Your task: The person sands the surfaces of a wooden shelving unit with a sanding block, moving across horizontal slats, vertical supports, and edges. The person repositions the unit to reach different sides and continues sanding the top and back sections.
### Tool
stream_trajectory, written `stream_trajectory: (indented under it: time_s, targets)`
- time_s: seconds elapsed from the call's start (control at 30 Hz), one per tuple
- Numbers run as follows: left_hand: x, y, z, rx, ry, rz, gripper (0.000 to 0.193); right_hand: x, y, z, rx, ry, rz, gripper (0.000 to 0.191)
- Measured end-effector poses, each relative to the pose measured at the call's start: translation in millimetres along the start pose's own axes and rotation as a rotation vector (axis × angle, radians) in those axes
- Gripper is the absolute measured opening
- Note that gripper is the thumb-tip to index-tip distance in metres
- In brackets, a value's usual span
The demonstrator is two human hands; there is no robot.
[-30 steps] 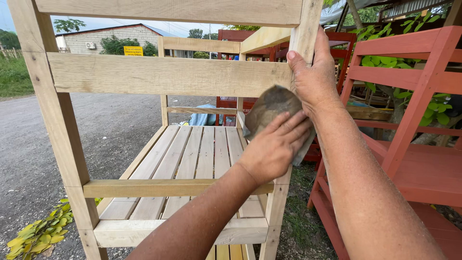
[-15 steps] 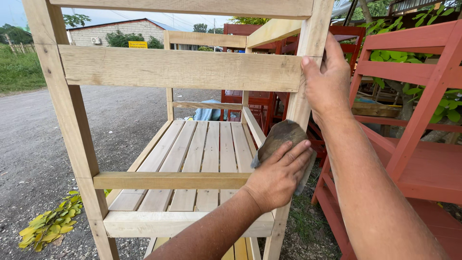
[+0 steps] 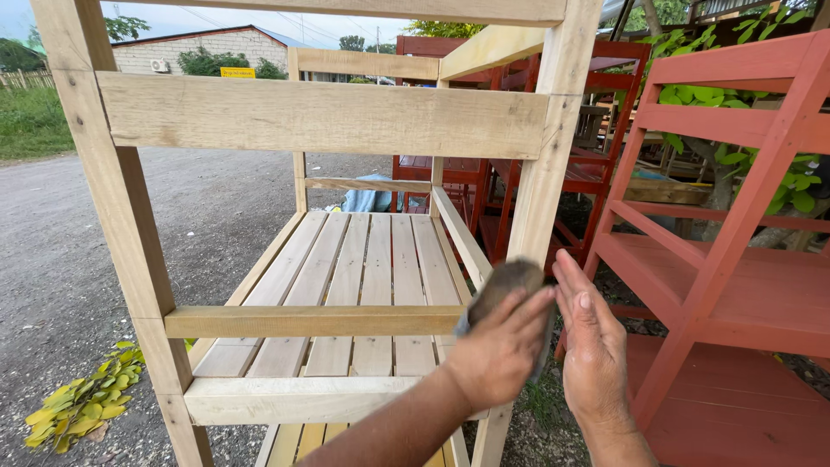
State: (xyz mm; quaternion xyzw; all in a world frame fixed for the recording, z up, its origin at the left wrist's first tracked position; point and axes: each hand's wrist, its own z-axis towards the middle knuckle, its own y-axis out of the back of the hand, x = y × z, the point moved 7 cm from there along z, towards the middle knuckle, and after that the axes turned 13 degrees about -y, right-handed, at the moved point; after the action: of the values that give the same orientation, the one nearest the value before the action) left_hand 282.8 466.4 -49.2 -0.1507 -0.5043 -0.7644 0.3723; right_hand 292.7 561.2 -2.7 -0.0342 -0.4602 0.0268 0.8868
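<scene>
Step in hand: sanding the front right upright (image 3: pixel 540 195) of the unpainted wooden rack; the stroke had reached low on the post, at the level of the slatted shelf (image 3: pixel 363 285).
Left hand (image 3: pixel 497 350): pressed flat over a brown-grey sanding pad (image 3: pixel 506 281), fingers spread across it and holding it against the upright rather than clenched round it.
Right hand (image 3: pixel 592 355): open, empty, palm turned toward the upright, just beside the pad on its right side and gripping nothing.
Pad's place: on the upright's face, just above the front rail (image 3: pixel 311 322).
Next move calls for: steady flat pressure along the grain, probably with the free hand bracing the post.
Change from earlier: the pad had travelled down the upright from near the wide top board (image 3: pixel 320 117); the right hand had let go of the post up high and dropped beside the pad.
Nearby: a red painted rack (image 3: pixel 735 225) to the upright's right.
</scene>
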Motion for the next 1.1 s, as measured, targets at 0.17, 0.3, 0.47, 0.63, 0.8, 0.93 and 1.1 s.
stream_trajectory:
  time_s: [0.17,0.3,0.47,0.63,0.8,0.93,1.1]
  targets:
    - [-58,11,-24,0.042,-0.112,0.043,0.045,-2,12,-10,-0.036,-0.035,-0.126,0.06]
    - [-12,17,11,-0.018,-0.009,0.001,0.039,2,21,-13,-0.036,-0.022,-0.098,0.059]
    - [-19,25,-6,-0.081,0.03,0.127,0.047,-7,9,-13,-0.046,0.008,-0.061,0.061]
    - [-49,13,-25,0.12,-0.067,-0.042,0.042,-10,16,-21,-0.065,-0.037,-0.13,0.062]
    - [1,29,5,-0.068,0.038,0.149,0.046,-11,17,-22,-0.066,-0.049,-0.07,0.063]
    - [-38,19,-16,0.103,0.002,0.082,0.041,-16,14,-24,-0.089,-0.08,-0.086,0.063]
    - [-65,3,-32,0.267,-0.1,0.034,0.038,-17,18,-27,-0.092,-0.074,-0.077,0.062]
